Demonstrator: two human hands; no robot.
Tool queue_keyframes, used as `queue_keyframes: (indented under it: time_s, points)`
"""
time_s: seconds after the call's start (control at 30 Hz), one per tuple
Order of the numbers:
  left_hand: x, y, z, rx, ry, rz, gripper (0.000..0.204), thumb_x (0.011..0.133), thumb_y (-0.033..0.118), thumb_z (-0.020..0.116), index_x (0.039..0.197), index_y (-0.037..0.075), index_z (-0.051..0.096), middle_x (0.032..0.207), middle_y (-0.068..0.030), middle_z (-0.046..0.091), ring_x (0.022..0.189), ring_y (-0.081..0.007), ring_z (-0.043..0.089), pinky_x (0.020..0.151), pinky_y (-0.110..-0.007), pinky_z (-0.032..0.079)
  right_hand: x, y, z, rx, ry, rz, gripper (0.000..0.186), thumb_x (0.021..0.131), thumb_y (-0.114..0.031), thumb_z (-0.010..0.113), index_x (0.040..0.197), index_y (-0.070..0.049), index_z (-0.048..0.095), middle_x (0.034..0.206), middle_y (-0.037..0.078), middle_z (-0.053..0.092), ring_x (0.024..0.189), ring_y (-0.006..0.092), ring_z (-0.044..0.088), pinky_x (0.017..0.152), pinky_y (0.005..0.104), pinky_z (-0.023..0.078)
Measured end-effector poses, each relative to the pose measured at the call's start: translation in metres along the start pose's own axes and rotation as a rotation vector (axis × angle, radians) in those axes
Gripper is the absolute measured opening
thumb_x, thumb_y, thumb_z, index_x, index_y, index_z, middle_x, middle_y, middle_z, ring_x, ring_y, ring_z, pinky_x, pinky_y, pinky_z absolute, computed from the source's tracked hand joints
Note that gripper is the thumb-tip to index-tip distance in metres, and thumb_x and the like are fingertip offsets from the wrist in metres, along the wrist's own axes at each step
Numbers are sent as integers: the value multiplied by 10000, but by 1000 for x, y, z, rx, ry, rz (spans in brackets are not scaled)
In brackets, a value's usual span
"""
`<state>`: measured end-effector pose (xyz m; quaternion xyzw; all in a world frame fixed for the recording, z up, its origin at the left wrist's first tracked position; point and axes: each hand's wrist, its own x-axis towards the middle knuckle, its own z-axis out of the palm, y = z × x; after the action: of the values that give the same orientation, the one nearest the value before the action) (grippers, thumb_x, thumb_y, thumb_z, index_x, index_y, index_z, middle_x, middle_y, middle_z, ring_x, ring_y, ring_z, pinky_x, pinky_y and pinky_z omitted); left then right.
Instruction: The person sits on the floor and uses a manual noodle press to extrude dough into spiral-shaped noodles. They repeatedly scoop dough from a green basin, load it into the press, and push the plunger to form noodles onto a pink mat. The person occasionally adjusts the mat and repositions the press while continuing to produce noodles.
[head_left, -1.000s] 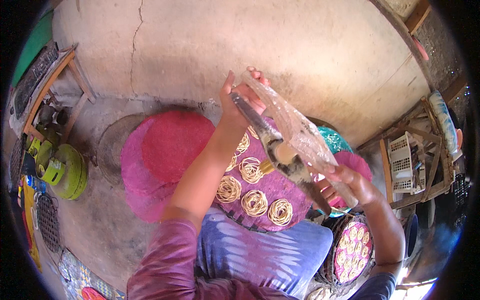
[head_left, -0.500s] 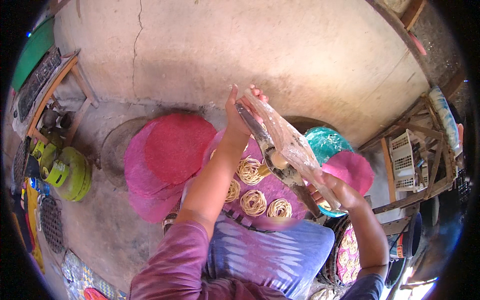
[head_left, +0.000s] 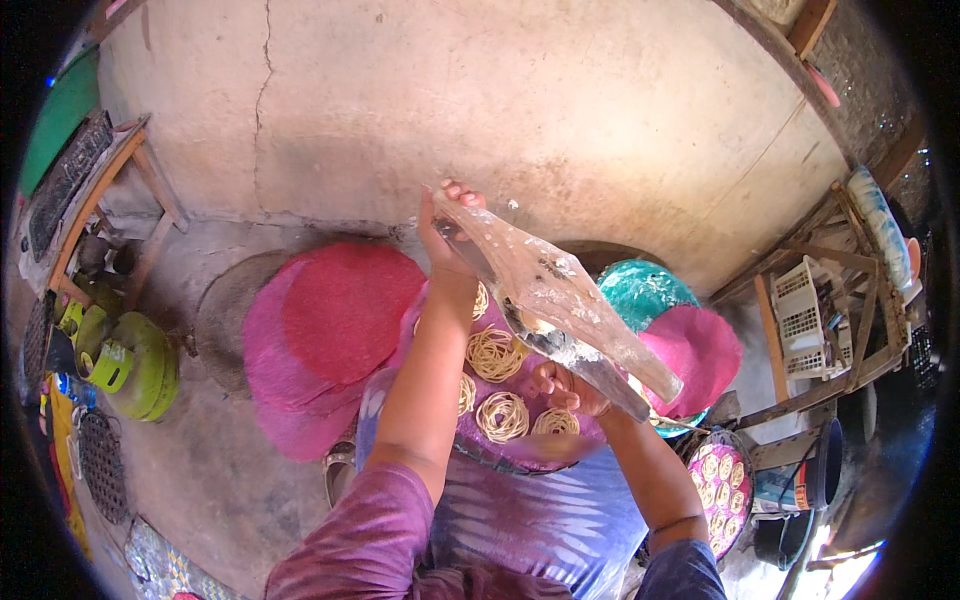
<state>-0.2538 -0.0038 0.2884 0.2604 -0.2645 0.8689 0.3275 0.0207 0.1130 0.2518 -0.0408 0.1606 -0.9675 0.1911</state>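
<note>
A long wooden hand press (head_left: 590,305) with two paddle-like handles, dusted with white, slants across the middle. My left hand (head_left: 450,240) is closed round its far end, where both handles come together. Beneath the nearer end, my right hand (head_left: 572,388) has its fingers curled in; whatever they hold, if anything, is hidden. Several pale coils of dough strands (head_left: 502,416) lie on a purple round mat (head_left: 480,440) over my lap. Part of the mat is covered by my left forearm and the press.
Pink and red round mats (head_left: 350,305) are stacked to the left. A teal basin (head_left: 645,290) with a pink mat (head_left: 700,350) stands at the right, near a tray of coils (head_left: 720,490). A green gas cylinder (head_left: 140,365) stands far left, a wooden rack (head_left: 850,370) far right.
My right hand has let go of the press's near end and moved left, under it. My left hand and the press have shifted slightly left.
</note>
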Motion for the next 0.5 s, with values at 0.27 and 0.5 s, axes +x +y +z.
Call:
queue_keyframes:
  time_s: [0.27,0.5]
  points:
    - [12,51,97,163,-94,-133,377,975,447,474,900,109,624,813,-50,634,822,-242,580,438,-283,469,48,5,5,2508,-111,-255,525,889,-186,507,1399,-88,430,1213,193,549,1042,298,571,894,401,469]
    - [-51,70,272,536,-378,-382,704,987,624,255,782,102,681,640,-38,659,406,-186,559,383,-347,502,48,-1,43,3634,-914,216,593,735,98,508,1298,-74,580,1307,197,490,1176,397,519,981,432,463]
